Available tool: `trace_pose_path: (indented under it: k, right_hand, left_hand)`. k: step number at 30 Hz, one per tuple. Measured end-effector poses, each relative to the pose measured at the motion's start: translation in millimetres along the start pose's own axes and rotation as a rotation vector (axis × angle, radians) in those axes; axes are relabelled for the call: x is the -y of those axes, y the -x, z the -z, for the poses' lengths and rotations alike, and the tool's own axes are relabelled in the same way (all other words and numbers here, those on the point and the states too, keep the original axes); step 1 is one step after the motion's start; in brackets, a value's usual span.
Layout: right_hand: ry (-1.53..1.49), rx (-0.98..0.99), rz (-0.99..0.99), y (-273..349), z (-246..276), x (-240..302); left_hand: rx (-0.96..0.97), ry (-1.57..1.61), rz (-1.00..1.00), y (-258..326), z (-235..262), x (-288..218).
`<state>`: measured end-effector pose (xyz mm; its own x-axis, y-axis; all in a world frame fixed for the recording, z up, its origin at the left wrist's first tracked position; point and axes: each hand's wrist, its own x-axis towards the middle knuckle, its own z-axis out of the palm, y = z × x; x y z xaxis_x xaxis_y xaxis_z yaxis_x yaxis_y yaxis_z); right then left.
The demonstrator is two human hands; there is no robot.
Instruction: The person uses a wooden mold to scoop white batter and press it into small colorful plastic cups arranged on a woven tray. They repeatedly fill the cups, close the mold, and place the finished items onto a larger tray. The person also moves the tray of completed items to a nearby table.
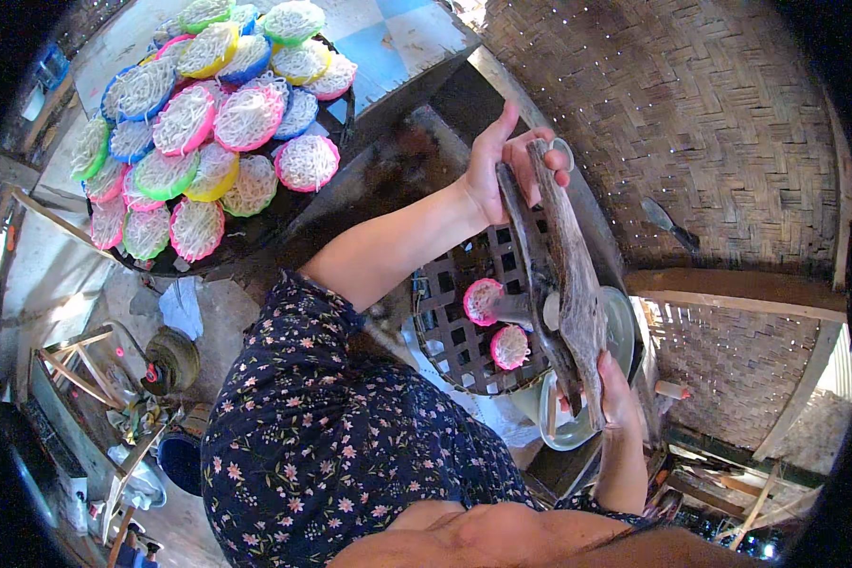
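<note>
My left hand (pixel 504 163) is closed around the far ends of a wooden hand press (pixel 577 265), made of two long, weathered grey-brown bars. Its near end is gripped by my right hand (pixel 619 390). White dough (pixel 552 310) shows between the bars at mid-length. Below the press is a dark woven round tray (pixel 442 333). On it lie two small pink-rimmed molds, one mold (pixel 484 301) with pale strands and another mold (pixel 510 347) nearer me. A pale, round rim shows by my left fingertips; I cannot make out what it belongs to.
Many colourful rimmed molds (pixel 182 118) of white noodle strands are heaped at the far left. A translucent basin (pixel 619 327) sits under the press on the right. A woven bamboo wall (pixel 710 114) with a tucked knife (pixel 670 225) stands at right. A round metal vessel (pixel 172 362) is at left.
</note>
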<state>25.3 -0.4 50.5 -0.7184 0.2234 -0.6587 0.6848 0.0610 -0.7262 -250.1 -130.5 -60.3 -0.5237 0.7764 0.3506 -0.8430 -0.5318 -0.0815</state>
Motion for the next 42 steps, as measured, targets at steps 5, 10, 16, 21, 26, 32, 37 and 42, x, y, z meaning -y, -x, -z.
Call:
trace_pose_path:
  k: [5, 10, 16, 21, 26, 32, 37, 42]
  right_hand:
    - [-0.022, 0.035, -0.014, -5, -15, -4]
    - [0.014, -0.011, 0.014, -14, -26, 5]
    - [0.085, -0.063, 0.089, -8, -18, 4]
    - [0.035, -0.030, 0.042, 8, -21, -4]
    - [-0.051, 0.065, 0.074, 6, -37, -14]
    - [-0.119, -0.006, 0.269, 2, -45, -19]
    - [-0.309, -0.236, 0.537, 24, -38, -49]
    - [-0.409, -0.484, 0.591, 56, -24, -122]
  left_hand:
    - [-0.026, -0.033, 0.008, 8, 5, -6]
    - [-0.085, -0.117, -0.018, 3, -3, -23]
    - [-0.122, -0.074, -0.006, -4, -1, -8]
    - [-0.120, -0.010, 0.053, 6, -3, 6]
    - [-0.129, -0.062, 0.068, 10, -21, -7]
    - [-0.019, -0.157, 0.106, 6, -55, -21]
    - [-0.036, -1.340, 0.196, 34, -35, 21]
    - [0.300, -2.467, 0.330, 89, -23, 47]
